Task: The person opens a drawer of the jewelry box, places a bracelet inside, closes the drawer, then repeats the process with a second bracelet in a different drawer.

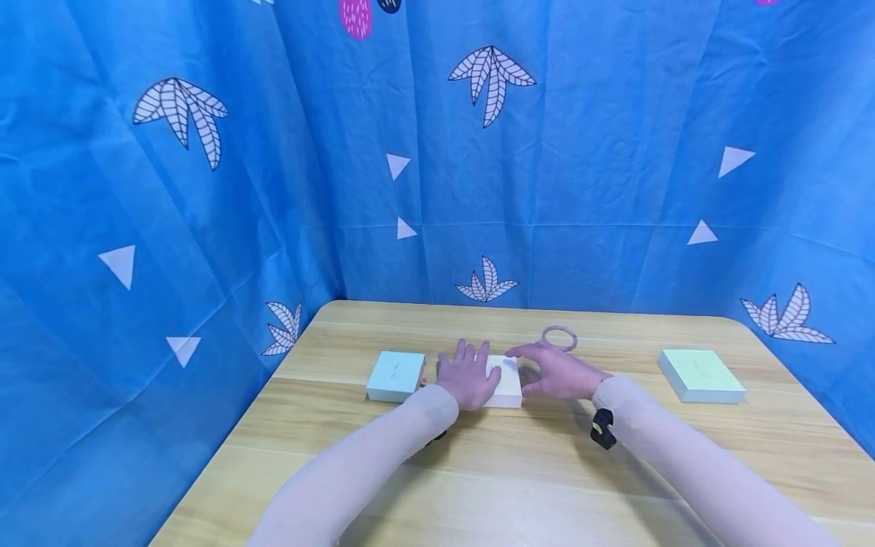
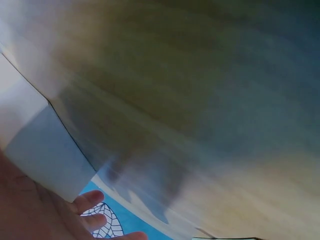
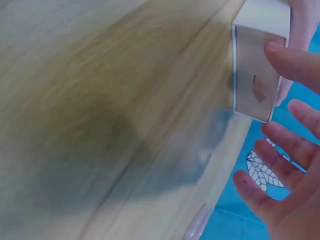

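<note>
A white drawer-style box [image 1: 506, 387] lies flat on the wooden table. My left hand [image 1: 468, 377] rests over its left part, fingers straight and pointing away; the left wrist view shows the palm [image 2: 35, 212] against the box [image 2: 50, 150]. At the box's right end is my right hand [image 1: 557, 372], with its fingers spread. In the right wrist view the thumb [image 3: 292, 62] overlaps the end panel [image 3: 247, 65], near a small pull tab [image 3: 258, 90]. The other right fingers are extended and hold nothing.
A light-blue box [image 1: 395, 376] stands just left of my left hand. Behind my right hand lies a pale purple ring [image 1: 559, 329]. Farther right sits a pale-green-topped box [image 1: 700, 374]. A blue patterned curtain [image 1: 588, 167] hangs along the table's [image 1: 506, 486] back and sides.
</note>
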### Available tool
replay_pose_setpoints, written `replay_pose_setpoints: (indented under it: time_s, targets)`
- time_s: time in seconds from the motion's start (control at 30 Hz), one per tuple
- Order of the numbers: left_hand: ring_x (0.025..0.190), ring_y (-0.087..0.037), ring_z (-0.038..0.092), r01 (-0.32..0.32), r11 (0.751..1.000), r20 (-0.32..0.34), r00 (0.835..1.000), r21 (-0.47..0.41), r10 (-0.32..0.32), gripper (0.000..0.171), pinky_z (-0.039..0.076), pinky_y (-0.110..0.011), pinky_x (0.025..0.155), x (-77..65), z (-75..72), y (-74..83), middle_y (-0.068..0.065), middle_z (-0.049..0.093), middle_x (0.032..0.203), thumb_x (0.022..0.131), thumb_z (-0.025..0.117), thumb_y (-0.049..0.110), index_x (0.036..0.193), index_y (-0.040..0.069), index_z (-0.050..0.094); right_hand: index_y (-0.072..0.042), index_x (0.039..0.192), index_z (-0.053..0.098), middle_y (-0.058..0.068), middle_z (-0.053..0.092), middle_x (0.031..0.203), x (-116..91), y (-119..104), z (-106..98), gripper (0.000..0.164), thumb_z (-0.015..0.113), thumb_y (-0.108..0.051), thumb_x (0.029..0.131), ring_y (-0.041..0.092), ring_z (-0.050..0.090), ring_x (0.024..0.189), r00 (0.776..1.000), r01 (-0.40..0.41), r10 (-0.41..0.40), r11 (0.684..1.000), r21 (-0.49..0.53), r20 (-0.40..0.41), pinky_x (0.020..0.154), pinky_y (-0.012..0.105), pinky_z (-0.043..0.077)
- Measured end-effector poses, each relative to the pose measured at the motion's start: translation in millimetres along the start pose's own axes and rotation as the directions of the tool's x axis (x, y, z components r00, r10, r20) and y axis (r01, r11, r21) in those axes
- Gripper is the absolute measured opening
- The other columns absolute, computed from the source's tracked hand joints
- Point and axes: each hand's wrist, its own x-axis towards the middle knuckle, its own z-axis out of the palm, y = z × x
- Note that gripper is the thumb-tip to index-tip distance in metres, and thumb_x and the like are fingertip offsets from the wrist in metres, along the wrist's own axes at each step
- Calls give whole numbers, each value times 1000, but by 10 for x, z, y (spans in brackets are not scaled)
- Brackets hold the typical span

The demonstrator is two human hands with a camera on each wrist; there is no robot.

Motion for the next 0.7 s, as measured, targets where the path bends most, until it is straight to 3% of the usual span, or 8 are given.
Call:
replay_pose_setpoints:
  time_s: [0.23, 0.47, 0.7]
  targets:
    - [157, -31, 12, -14, 1000, 11, 1000, 17, 13, 74, 20, -66, 118, 12, -6, -15, -7, 27, 166, 102, 11, 64, 164, 23, 15, -8, 146, 53, 12, 57, 146, 16, -19, -48, 68, 77, -22, 84, 36, 52, 135, 997, 76, -76, 997, -5, 20, 111, 57, 41]
    - [157, -30, 13, -39, 999, 14, 999, 26, 39, 75, 22, -65, 118, 28, -17, -29, -8, 28, 166, 102, 12, 63, 163, 20, 16, -13, 151, 46, 10, 52, 151, -2, -53, -72, 86, 84, -40, 77, 36, 48, 138, 998, 0, -1, 1000, 15, 69, 111, 63, 37]
    - [154, -30, 22, -77, 996, -20, 997, 54, 78, 73, 30, -60, 117, 27, -47, -33, -9, 35, 163, 103, 17, 60, 162, 17, 20, -15, 152, 46, 8, 51, 151, 13, -60, -43, 93, 89, -36, 72, 36, 46, 139, 997, -2, 5, 999, -41, 78, 111, 64, 36]
